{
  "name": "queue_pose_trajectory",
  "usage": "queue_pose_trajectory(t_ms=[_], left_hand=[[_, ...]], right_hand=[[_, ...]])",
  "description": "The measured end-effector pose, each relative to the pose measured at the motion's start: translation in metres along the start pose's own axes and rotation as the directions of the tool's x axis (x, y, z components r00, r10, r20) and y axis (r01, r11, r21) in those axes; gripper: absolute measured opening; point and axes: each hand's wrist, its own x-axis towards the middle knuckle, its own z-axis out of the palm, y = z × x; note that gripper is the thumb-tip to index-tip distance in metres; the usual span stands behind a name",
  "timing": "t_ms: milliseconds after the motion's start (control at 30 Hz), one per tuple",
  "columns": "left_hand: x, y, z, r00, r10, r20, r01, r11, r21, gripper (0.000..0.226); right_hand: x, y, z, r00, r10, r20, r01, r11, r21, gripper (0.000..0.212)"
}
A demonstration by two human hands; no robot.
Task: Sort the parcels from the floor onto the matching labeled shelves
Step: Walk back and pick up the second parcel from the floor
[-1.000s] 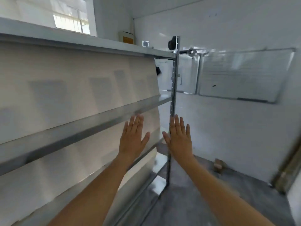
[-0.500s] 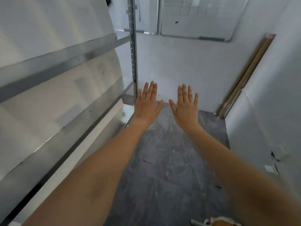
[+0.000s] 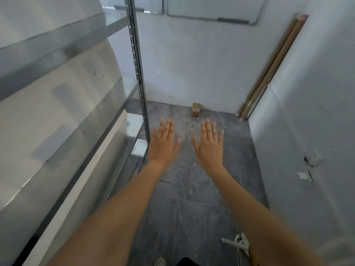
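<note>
My left hand [image 3: 164, 144] and my right hand [image 3: 210, 145] are stretched out flat in front of me, palms down, fingers apart, holding nothing. They hover side by side above the grey floor [image 3: 192, 189]. A metal shelving unit [image 3: 63, 104] with bare grey shelves runs along my left; its upright post [image 3: 137, 70] stands just left of my left hand. One small brown parcel [image 3: 196, 110] sits on the floor by the far wall, beyond both hands. No labels on the shelves are readable.
White walls close the narrow aisle ahead and on the right. Long wooden strips [image 3: 269, 70] lean in the far right corner. A whiteboard [image 3: 211, 8] hangs on the far wall. A white stand foot [image 3: 236, 243] lies near my right forearm.
The view has tilted down from the shelves to the floor. Both hands stay flat and empty and now appear over the floor. The small brown parcel has come back into view.
</note>
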Motion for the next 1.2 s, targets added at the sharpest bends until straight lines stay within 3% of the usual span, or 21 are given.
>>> queue_pose_trajectory(t_ms=[300,500,733,1200], left_hand=[[0.067,0.027,0.049,0.996,0.072,0.056,-0.073,0.997,0.010,0.082],[0.143,0.050,0.071,0.997,0.073,0.038,-0.073,0.997,-0.007,0.072],[0.210,0.074,0.095,0.993,0.051,0.110,-0.051,0.999,-0.007,0.070],[0.364,0.031,0.137,0.984,0.036,0.174,-0.034,0.999,-0.015,0.072]], right_hand=[[0.054,0.054,0.037,0.997,0.036,0.063,-0.033,0.998,-0.046,0.076],[0.117,0.105,0.057,0.998,0.018,0.061,-0.014,0.998,-0.069,0.074],[0.169,0.145,0.081,0.993,0.014,0.119,-0.006,0.997,-0.071,0.078],[0.312,0.163,0.147,0.977,0.053,0.205,-0.040,0.997,-0.066,0.083]])
